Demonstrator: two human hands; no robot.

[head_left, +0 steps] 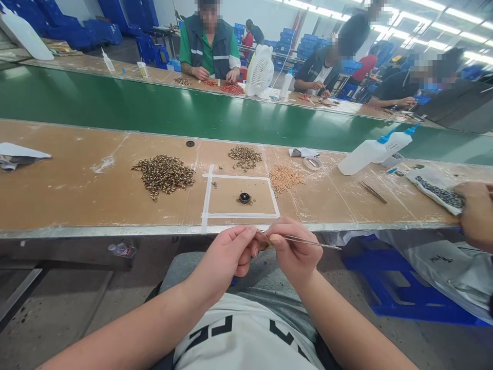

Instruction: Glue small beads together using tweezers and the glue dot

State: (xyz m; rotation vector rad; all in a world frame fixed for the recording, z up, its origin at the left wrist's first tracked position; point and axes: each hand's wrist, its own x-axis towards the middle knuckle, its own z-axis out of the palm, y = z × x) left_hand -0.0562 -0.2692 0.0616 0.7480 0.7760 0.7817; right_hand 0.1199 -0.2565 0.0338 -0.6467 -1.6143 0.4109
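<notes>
Just off the table's front edge, my left hand (233, 252) is closed, pinching something small between thumb and fingers that I cannot make out. My right hand (295, 249) meets it, closed around metal tweezers (327, 245) whose handle end points right. Beyond them, a round black part (244, 198) sits inside a white tape rectangle (241, 216). A tiny metal piece (214, 184) lies near the rectangle's left side. Piles of brassy metal pieces (165, 174), smaller brassy parts (245, 157) and tan beads (285, 178) surround the rectangle.
A second pair of tweezers (372, 192), a tape roll (312, 163) and white squeeze bottles (362, 156) are to the right. A neighbour's hand (477, 210) touches a bag of dark pieces (437, 189). Behind runs a green conveyor belt (154, 108), with several people working across it.
</notes>
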